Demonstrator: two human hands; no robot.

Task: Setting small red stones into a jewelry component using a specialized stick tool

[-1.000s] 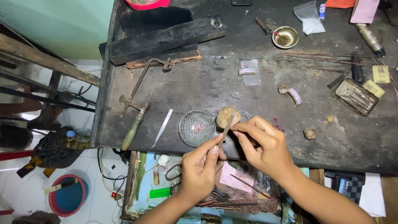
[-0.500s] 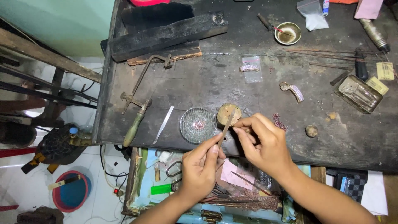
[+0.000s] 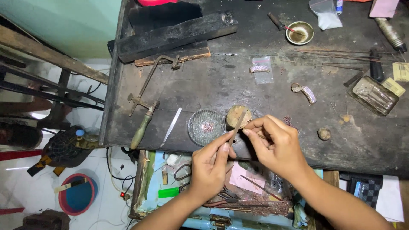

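Holding file [image 3: 235, 126], glass dish [image 3: 206, 126] (pink beads)

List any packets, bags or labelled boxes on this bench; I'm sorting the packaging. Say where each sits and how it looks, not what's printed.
Small clear bag: bench centre, flat, holding a pale studded band.
Crumpled clear bag: top edge, right of the brass bowl.
Two small yellow boxes: far right edge, rectangular, print too small to tell.
Clear plastic box: right side, rectangular, thin metal bits inside.
No screens or signs.
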